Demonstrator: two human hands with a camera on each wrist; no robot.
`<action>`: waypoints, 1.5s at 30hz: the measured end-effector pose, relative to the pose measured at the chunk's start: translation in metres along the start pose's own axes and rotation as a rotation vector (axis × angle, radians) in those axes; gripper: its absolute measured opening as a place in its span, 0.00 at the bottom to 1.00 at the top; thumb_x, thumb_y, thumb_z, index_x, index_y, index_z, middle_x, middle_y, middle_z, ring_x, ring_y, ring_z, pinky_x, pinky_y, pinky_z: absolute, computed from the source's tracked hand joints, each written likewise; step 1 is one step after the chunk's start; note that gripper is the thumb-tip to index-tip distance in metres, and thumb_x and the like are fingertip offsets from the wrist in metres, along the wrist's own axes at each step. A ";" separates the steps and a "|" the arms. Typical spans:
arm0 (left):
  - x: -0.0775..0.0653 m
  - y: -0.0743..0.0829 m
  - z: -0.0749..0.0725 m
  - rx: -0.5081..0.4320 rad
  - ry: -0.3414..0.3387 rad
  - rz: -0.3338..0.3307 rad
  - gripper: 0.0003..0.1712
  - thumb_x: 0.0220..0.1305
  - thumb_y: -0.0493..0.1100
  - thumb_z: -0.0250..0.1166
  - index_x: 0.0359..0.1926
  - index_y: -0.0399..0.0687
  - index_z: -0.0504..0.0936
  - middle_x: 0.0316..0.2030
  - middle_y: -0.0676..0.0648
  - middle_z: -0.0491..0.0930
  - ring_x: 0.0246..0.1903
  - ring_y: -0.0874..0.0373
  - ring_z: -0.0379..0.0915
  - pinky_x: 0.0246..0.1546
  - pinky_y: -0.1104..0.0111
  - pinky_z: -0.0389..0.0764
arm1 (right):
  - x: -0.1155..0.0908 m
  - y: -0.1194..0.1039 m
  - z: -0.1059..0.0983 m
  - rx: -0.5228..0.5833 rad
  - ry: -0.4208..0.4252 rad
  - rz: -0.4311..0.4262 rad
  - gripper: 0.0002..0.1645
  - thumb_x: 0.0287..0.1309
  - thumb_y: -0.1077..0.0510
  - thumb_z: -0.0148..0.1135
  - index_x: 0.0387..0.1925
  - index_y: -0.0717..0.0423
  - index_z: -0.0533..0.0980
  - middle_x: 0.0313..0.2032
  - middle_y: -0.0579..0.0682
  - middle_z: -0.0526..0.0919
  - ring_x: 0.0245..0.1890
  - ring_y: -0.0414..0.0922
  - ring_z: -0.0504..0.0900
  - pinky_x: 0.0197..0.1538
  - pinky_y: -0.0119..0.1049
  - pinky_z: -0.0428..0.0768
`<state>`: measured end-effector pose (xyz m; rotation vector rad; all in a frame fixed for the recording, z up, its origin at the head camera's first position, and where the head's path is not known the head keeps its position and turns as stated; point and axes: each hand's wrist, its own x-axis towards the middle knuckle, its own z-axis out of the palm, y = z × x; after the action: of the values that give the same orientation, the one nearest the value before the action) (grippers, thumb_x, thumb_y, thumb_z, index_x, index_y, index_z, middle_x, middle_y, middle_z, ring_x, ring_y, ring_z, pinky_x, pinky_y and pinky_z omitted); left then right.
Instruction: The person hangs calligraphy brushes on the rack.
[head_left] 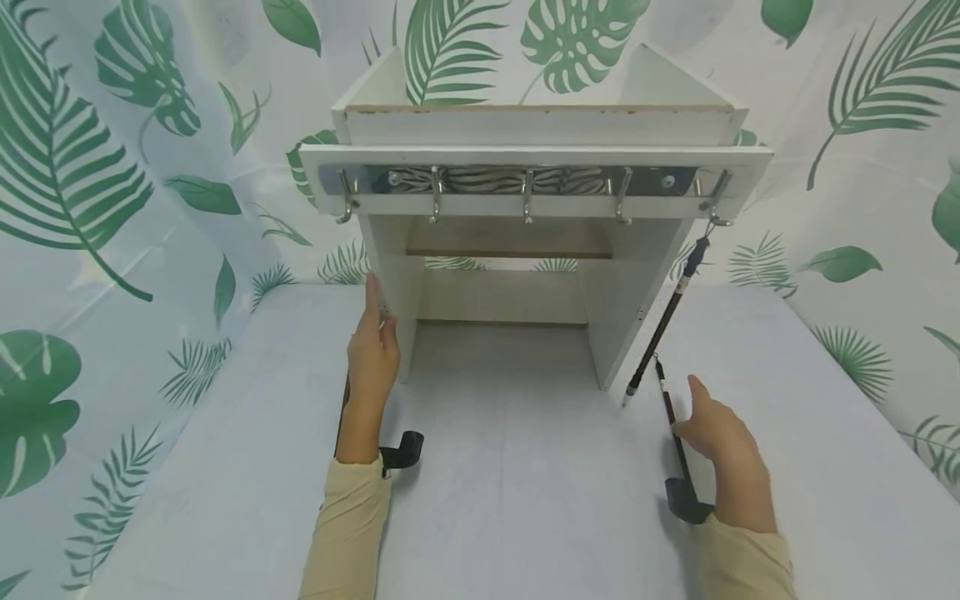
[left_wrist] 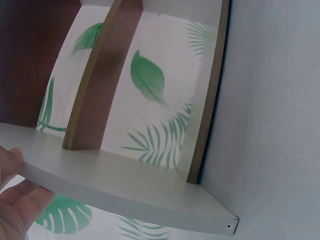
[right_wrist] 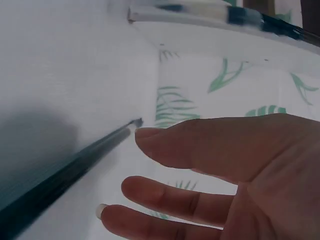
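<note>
A white wall shelf unit with a hook rail point(head_left: 570, 156) stands upright on the table. My left hand point(head_left: 369, 358) holds the front edge of its left side panel point(left_wrist: 120, 187), thumb on the inner face and fingers on the outer one. From the rightmost hook hangs a dark calligraphy brush point(head_left: 663, 321) by its loop, slanting down to a pale lower end. My right hand point(head_left: 720, 429) hovers by a second dark stick with a loop at its end point(head_left: 670, 400), thumb and fingers apart with nothing between them.
Another dark stick point(head_left: 342, 412) shows partly behind the left forearm. A black wrist camera sits at each cuff, the left one point(head_left: 405, 450) and the right one point(head_left: 686, 500). Leaf-printed sheeting point(head_left: 847, 208) surrounds the pale table point(head_left: 502, 500).
</note>
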<state>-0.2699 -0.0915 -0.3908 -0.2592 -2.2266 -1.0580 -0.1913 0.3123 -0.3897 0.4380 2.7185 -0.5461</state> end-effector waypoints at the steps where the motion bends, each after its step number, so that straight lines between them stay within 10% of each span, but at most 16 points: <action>1: 0.000 0.000 0.000 -0.002 0.001 0.003 0.35 0.67 0.35 0.50 0.71 0.48 0.47 0.63 0.38 0.63 0.56 0.42 0.67 0.53 0.53 0.71 | 0.002 0.001 0.002 0.016 -0.014 0.015 0.50 0.55 0.61 0.56 0.67 0.68 0.34 0.56 0.80 0.58 0.43 0.68 0.75 0.39 0.53 0.77; 10: 0.002 -0.001 0.001 -0.008 0.016 0.035 0.35 0.66 0.34 0.50 0.70 0.46 0.47 0.64 0.39 0.62 0.56 0.42 0.68 0.54 0.53 0.71 | 0.011 0.006 0.008 0.133 -0.069 0.053 0.50 0.54 0.67 0.56 0.67 0.68 0.35 0.53 0.80 0.60 0.38 0.62 0.77 0.30 0.41 0.81; 45: 0.000 0.000 -0.001 -0.003 -0.031 -0.033 0.35 0.68 0.35 0.48 0.71 0.48 0.45 0.62 0.36 0.64 0.57 0.43 0.67 0.54 0.52 0.71 | 0.014 -0.005 0.023 0.037 -0.049 0.051 0.38 0.55 0.68 0.49 0.64 0.73 0.47 0.54 0.80 0.60 0.32 0.55 0.80 0.26 0.36 0.79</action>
<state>-0.2698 -0.0922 -0.3900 -0.2423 -2.2648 -1.0820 -0.2001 0.3011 -0.4136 0.4953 2.6471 -0.5862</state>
